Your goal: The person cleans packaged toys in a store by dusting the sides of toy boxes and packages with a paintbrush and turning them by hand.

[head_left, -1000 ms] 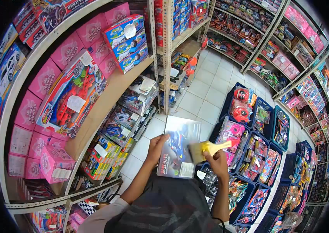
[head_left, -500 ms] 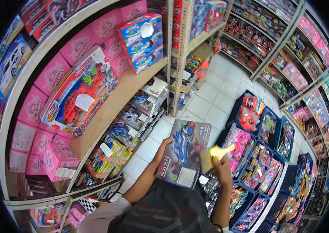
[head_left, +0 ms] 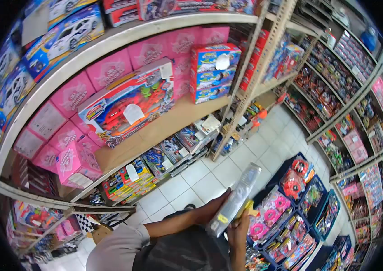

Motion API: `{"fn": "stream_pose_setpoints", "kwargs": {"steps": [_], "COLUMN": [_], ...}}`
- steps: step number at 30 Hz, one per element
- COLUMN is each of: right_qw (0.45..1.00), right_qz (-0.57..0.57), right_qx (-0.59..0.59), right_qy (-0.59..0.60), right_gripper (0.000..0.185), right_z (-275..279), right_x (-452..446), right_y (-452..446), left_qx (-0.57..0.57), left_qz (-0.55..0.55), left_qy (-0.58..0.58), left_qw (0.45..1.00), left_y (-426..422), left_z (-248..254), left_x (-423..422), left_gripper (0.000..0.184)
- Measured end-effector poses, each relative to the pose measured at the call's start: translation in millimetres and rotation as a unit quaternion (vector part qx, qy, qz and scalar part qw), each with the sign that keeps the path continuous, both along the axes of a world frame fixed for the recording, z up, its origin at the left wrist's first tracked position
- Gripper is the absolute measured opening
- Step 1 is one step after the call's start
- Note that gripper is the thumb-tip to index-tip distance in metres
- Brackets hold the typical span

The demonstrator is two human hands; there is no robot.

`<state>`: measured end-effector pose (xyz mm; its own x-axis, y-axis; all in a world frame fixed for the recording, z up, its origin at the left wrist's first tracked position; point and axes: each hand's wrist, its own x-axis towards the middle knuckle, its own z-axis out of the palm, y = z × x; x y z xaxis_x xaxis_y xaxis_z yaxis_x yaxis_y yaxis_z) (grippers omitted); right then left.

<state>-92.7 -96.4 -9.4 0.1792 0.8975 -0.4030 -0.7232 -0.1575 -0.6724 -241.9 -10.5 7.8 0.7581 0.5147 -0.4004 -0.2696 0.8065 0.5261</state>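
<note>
A flat box in clear plastic wrap (head_left: 236,198) is tilted so that its narrow side faces up. My left hand (head_left: 216,205) holds it by its left edge. In my right hand (head_left: 238,230) is a yellow brush (head_left: 246,209), close against the box's right side. The brush is partly hidden by the fingers and the box, so whether its bristles touch the wrap cannot be made out.
A shelf (head_left: 155,131) at the left bears pink boxes (head_left: 71,95), a large red toy box (head_left: 132,104) and stacked blue boxes (head_left: 216,72). Bins of packaged toys (head_left: 270,212) stand on the tiled floor at right. A perforated post (head_left: 257,72) rises beyond my hands.
The box has turned from showing its printed face to standing on edge. My right hand and the brush have moved down beside it. The view has swung left, showing more of the shelf.
</note>
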Motion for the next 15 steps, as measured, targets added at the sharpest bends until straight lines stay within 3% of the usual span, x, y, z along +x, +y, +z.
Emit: {"fn": "stream_pose_setpoints", "kwargs": {"steps": [1, 2, 4, 5, 7, 8, 9, 10, 11, 13, 15], "right_qw": [0.995, 0.982, 0.946, 0.919, 0.9, 0.908, 0.915, 0.918, 0.926, 0.942, 0.919], "right_qz": [0.042, 0.081, 0.141, 0.16, 0.181, 0.163, 0.144, 0.109, 0.08, 0.042, 0.086], "right_qx": [0.008, 0.017, -0.014, -0.023, -0.01, 0.015, 0.04, 0.031, 0.028, 0.032, 0.046], "right_qy": [-0.087, -0.172, -0.293, -0.36, -0.395, -0.385, -0.375, -0.379, -0.368, -0.331, -0.383], "right_gripper": [0.033, 0.032, 0.03, 0.028, 0.027, 0.029, 0.03, 0.031, 0.029, 0.023, 0.023], "right_z": [5, 5, -33, -48, -34, -2, 15, 12, 11, 12, 34], "right_x": [-5, -7, 8, 14, 17, 9, 4, 8, 12, 16, 12], "right_y": [1, 2, -7, -12, -10, 0, 6, 12, 21, 29, 26], "left_qx": [0.082, 0.164, 0.295, 0.254, 0.034, 0.115, 0.114, 0.224, 0.329, 0.009, -0.044], "left_qz": [0.007, 0.07, 0.126, 0.136, 0.104, 0.137, 0.14, 0.105, 0.067, 0.072, 0.076], "left_qy": [0.007, -0.066, -0.056, -0.152, -0.275, -0.202, -0.201, -0.111, -0.018, -0.171, -0.176], "left_qw": [0.997, 0.982, 0.946, 0.945, 0.955, 0.963, 0.963, 0.963, 0.942, 0.983, 0.98], "left_y": [-4, -5, -4, -1, 3, -7, -10, -13, -11, -10, -3], "left_z": [-18, -58, -48, -70, -88, -71, -96, -144, -142, -138, -114], "left_x": [-4, 1, -13, -14, -13, -12, -9, -3, -2, -2, 0], "left_gripper": [0.06, 0.052, 0.053, 0.059, 0.055, 0.052, 0.052, 0.044, 0.037, 0.035, 0.055]}}
